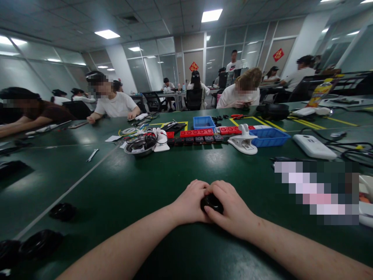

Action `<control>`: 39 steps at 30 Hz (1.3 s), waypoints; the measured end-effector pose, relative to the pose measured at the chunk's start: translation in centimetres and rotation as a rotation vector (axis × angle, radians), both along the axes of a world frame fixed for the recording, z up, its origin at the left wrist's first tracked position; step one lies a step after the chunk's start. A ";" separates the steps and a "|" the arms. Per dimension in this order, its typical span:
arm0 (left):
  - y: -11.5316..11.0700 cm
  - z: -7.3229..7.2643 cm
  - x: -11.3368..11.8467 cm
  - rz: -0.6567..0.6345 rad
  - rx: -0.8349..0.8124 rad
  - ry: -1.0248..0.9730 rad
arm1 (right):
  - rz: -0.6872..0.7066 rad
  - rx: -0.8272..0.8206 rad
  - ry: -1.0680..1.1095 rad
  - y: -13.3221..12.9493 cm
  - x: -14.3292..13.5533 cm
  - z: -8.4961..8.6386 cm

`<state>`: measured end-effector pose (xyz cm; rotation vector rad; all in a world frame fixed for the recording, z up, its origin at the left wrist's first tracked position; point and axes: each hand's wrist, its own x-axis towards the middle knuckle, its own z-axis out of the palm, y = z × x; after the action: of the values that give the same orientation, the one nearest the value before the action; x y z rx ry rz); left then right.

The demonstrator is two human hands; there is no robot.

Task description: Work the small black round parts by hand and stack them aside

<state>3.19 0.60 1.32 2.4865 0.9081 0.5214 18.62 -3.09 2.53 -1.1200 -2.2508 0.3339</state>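
Both of my hands meet around a glossy black rounded object (212,203) low on the green tabletop (140,182), near the middle of the view. My left hand (192,202) wraps its left side, and my right hand (230,206) curls over its top and right side, with the thumb across the front. The fingertips of the two hands touch or nearly touch above it. Parts of the object are hidden by the fingers. Several similar black objects lie at the lower left, one of them alone (62,211) and another (40,244) closer to me.
Across the table stand a metal bowl of parts (140,145), a white clamp (244,140), red blocks (196,133) and two blue trays (271,137). A wrench (92,155) lies left, a white device (314,147) right. Several people sit beyond.
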 end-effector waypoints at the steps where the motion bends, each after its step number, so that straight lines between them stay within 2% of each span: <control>1: 0.1 0.0 0.0 -0.007 -0.018 0.001 | 0.040 0.016 0.022 0.0 0.1 0.0; 8: 0.5 0.0 -0.1 -0.109 -0.028 0.073 | 0.367 0.109 0.111 -0.5 0.1 0.6; 13: 0.6 -0.1 -0.2 -0.106 -0.023 0.110 | 0.403 0.125 0.090 -0.9 0.1 0.9; 18: 0.5 -0.5 -0.5 -0.136 -0.007 0.081 | 0.314 0.165 0.074 -1.0 0.2 1.0; 23: 0.2 -0.3 -0.3 -0.077 0.017 0.055 | 0.103 0.152 0.066 -0.5 0.1 0.3; 29: -0.3 0.1 0.1 -0.005 0.057 0.069 | -0.075 0.052 -0.033 -0.1 -0.1 -0.3; 34: -0.2 -0.2 0.2 0.060 0.063 0.069 | -0.145 -0.011 -0.076 0.0 -0.2 -0.4; 39: -0.2 -0.2 0.2 0.056 0.046 0.067 | -0.148 -0.009 -0.087 0.1 -0.2 -0.3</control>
<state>3.35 0.42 1.09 2.5396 1.0046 0.4853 18.42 -2.95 2.23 -1.3201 -2.2272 0.2391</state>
